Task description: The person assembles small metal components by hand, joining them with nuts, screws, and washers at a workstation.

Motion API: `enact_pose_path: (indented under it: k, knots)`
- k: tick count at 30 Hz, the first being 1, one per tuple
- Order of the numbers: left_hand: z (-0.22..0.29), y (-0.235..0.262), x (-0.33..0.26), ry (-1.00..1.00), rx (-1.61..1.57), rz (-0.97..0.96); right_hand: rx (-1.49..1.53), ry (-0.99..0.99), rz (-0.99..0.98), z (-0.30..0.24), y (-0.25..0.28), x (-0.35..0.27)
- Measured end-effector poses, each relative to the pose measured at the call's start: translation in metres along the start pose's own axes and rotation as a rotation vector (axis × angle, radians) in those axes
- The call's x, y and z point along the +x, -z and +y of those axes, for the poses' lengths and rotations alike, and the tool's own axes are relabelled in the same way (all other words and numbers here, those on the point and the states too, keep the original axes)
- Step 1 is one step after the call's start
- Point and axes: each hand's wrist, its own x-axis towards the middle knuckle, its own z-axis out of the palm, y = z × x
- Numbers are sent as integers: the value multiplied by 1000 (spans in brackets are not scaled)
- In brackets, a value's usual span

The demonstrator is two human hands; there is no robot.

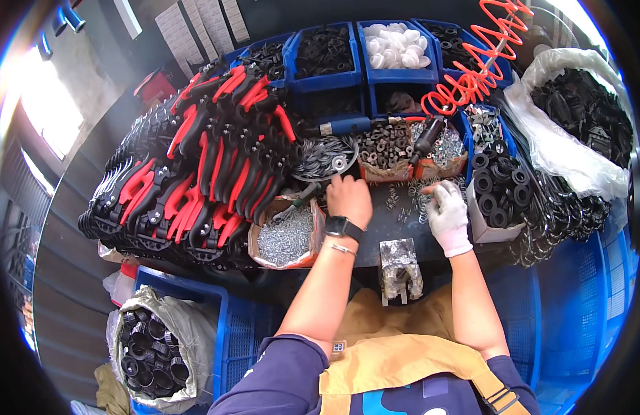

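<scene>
My left hand (349, 199), bare and wearing a dark watch, reaches to the near edge of a round dish (357, 153) of silvery metal parts. Its fingers are curled, and their tips are hidden. My right hand (448, 218), in a whitish glove, is closed at the fingertips over loose coil springs (403, 200) on the bench. Anything between those fingertips is too small to make out. Nearest me, between my forearms, a worn metal fixture (401, 266) sits at the bench edge. A box of small silvery screws or pins (285, 238) stands left of my left wrist.
Black-and-red clamp-like tools (209, 152) are piled at left. Open boxes hold dark nuts (386, 145) and silvery hardware (446, 145). A dark pneumatic driver (428, 136) hangs above them on a red coiled hose (472, 69). Black rings (498, 194) fill a box at right; blue bins (327, 83) line the back.
</scene>
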Motion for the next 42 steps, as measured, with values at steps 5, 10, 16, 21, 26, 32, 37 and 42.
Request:
enact_pose_path:
  k: [5,10,16,21,26,32,37,42]
  knots:
    - [-19,-15,-3,-83,112,-136,99,39,-44,-27,-14,2]
    - [10,-9,-15,140,-1000,-43,623,-586,-316,-32,-27,-2]
    - [23,-7,-26,86,-1480,-166,964,-834,-277,-25,-33,0]
    - [26,-24,-14,491,-1783,-536,731,-547,-153,-14,-33,-5]
    - [31,-20,-4,612,-1918,-688,218,173,-9,-7,-18,2]
    - [28,-14,3,361,-1342,-658,-85,128,65,6,-24,0]
    - [6,-10,-6,181,18,23,-75,33,21,-8,-14,8]
    - [-19,-12,-14,49,155,-99,56,-2,-57,-22,-16,2]
